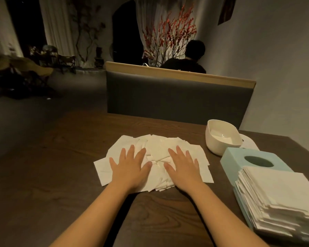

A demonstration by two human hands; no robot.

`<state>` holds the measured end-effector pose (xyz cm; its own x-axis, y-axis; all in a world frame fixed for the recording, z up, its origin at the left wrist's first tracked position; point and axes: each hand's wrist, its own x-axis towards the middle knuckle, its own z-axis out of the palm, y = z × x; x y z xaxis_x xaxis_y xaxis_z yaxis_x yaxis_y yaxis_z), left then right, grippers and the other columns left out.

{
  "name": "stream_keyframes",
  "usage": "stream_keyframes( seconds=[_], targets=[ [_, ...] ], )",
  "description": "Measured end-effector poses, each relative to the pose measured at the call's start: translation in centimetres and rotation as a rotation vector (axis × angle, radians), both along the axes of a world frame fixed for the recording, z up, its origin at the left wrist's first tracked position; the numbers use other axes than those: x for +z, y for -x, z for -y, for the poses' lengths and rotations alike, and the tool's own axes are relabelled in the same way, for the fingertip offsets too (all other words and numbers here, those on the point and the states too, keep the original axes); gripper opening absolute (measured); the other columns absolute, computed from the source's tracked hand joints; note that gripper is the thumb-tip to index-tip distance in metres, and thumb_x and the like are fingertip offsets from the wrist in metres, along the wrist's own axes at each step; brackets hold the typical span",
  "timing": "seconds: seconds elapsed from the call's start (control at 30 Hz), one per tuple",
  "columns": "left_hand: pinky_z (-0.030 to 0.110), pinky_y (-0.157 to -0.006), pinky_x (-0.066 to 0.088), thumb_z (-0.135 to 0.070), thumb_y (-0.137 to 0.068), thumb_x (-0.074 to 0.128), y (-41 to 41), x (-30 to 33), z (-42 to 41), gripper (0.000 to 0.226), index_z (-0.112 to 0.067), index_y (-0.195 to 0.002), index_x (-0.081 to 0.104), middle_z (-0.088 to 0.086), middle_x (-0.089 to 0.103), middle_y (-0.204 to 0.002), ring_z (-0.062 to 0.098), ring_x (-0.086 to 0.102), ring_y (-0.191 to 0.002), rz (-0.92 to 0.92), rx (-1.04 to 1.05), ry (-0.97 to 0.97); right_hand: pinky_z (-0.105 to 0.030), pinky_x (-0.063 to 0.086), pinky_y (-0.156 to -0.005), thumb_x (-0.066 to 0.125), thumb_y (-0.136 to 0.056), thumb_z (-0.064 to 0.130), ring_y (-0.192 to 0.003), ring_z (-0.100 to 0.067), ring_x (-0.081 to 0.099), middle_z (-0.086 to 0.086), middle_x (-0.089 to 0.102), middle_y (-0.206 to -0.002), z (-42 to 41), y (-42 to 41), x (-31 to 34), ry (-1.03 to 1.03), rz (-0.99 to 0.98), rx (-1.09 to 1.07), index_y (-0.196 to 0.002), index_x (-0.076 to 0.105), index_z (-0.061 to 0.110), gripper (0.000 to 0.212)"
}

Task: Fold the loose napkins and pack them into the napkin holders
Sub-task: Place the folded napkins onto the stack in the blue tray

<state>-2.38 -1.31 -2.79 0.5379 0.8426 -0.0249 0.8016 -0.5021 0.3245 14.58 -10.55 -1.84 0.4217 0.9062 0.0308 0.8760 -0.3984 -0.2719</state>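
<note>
- A spread of loose white paper napkins (155, 150) is lying in the middle of the dark wooden table (61, 175).
- The left hand (129, 166) and right hand (183, 166) are resting flat on it, fingers straight and fanned, gripping nothing.
- To the right, a white oval plastic holder (221, 138) is sitting open beside a pale blue square holder (234, 157).
- A tall stack of folded white napkins (278, 196) is sitting just in front of the blue one.

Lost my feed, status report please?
Both hands flat, left hand and right hand pressing loose napkins. White holder open. Nothing blocking.
</note>
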Motion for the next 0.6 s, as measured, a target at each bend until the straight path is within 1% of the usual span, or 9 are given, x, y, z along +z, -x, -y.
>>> stream_keyframes(
  seconds=[0.07, 0.2, 0.27, 0.33, 0.4, 0.43, 0.5, 0.53, 0.6],
  targets=[
    [0.066, -0.118, -0.006, -0.068, -0.099, 0.017, -0.3, -0.4, 0.0, 0.064, -0.045, -0.157, 0.003, -0.003, -0.012, -0.168, 0.029, -0.012, -0.155, -0.012, 0.007, 0.009, -0.056, 0.002, -0.120, 0.025, -0.099, 0.062, -0.153, -0.027, -0.002, 0.008, -0.003, -0.166, -0.2, -0.1, -0.7, 0.040, 0.020, -0.005, -0.155, 0.010, 0.043, 0.061],
    [0.066, -0.118, -0.006, -0.069, -0.098, 0.015, -0.3, -0.7, 0.4, 0.064, -0.047, -0.156, 0.000, -0.004, -0.015, -0.168, 0.029, -0.013, -0.154, -0.030, -0.009, -0.002, -0.054, 0.001, -0.120, 0.023, -0.099, 0.062, -0.153, -0.025, -0.003, 0.009, -0.004, -0.166, 0.7, 0.0, -0.9, 0.059, 0.021, -0.025, -0.155, 0.007, 0.044, 0.061],
    [0.065, -0.118, -0.004, -0.068, -0.099, 0.017, 0.1, -0.7, 0.8, 0.062, -0.049, -0.155, -0.001, -0.005, -0.011, -0.168, 0.026, -0.010, -0.155, 0.004, -0.032, 0.030, -0.054, 0.001, -0.120, 0.024, -0.099, 0.063, -0.153, -0.024, -0.003, 0.010, -0.004, -0.166, 1.6, -0.1, -0.6, 0.080, -0.010, -0.019, -0.155, 0.007, 0.044, 0.061],
    [0.062, -0.119, 0.006, -0.062, -0.101, 0.023, 0.6, -0.2, 0.8, 0.059, -0.050, -0.155, 0.004, -0.007, 0.009, -0.168, 0.023, 0.007, -0.155, 0.141, -0.018, 0.060, -0.054, 0.001, -0.120, 0.027, -0.099, 0.062, -0.153, -0.022, -0.001, 0.011, 0.001, -0.166, 2.4, -0.3, -0.2, 0.067, -0.075, -0.022, -0.154, 0.013, 0.043, 0.060],
    [0.056, -0.112, 0.021, -0.052, -0.103, 0.030, 1.2, 0.6, 0.4, 0.055, -0.045, -0.156, 0.016, -0.007, 0.039, -0.157, 0.022, 0.032, -0.145, 0.368, 0.091, 0.041, -0.052, 0.003, -0.123, 0.033, -0.101, 0.055, -0.153, -0.019, 0.002, 0.012, 0.011, -0.165, 2.7, -0.4, 0.6, -0.049, -0.137, -0.054, -0.153, 0.024, 0.038, 0.055],
    [0.053, -0.109, 0.025, -0.048, -0.104, 0.032, 1.4, 0.9, 0.1, 0.052, -0.042, -0.155, 0.023, -0.006, 0.047, -0.150, 0.021, 0.038, -0.140, 0.451, 0.153, 0.007, -0.051, 0.001, -0.123, 0.037, -0.102, 0.048, -0.153, -0.017, 0.004, 0.012, 0.015, -0.164, 2.8, -0.4, 1.0, -0.124, -0.120, -0.068, -0.151, 0.030, 0.037, 0.051],
    [0.052, -0.108, 0.026, -0.042, -0.105, 0.034, 2.0, 1.1, -0.6, 0.048, -0.037, -0.153, 0.031, -0.006, 0.049, -0.148, 0.021, 0.039, -0.137, 0.527, 0.215, -0.033, -0.047, -0.006, -0.120, 0.045, -0.103, 0.032, -0.152, -0.013, 0.009, 0.014, 0.023, -0.161, 3.0, -0.6, 1.9, -0.193, -0.020, -0.077, -0.146, 0.038, 0.038, 0.045],
    [0.052, -0.109, 0.026, -0.040, -0.106, 0.034, 2.2, 1.1, -0.8, 0.046, -0.035, -0.151, 0.035, -0.007, 0.049, -0.148, 0.021, 0.039, -0.137, 0.556, 0.218, -0.023, -0.047, -0.007, -0.119, 0.047, -0.101, 0.024, -0.151, -0.012, 0.013, 0.014, 0.027, -0.160, 3.2, -1.0, 2.2, -0.183, -0.008, -0.078, -0.145, 0.039, 0.038, 0.047],
    [0.050, -0.109, 0.026, -0.039, -0.106, 0.035, 2.3, 0.9, -0.9, 0.042, -0.033, -0.147, 0.040, -0.008, 0.051, -0.145, 0.020, 0.039, -0.135, 0.618, 0.205, 0.017, -0.050, -0.002, -0.123, 0.051, -0.099, 0.024, -0.150, -0.011, 0.015, 0.013, 0.025, -0.160, 3.8, -1.7, 2.5, -0.082, -0.084, -0.045, -0.149, 0.033, 0.038, 0.055]
  ],
)
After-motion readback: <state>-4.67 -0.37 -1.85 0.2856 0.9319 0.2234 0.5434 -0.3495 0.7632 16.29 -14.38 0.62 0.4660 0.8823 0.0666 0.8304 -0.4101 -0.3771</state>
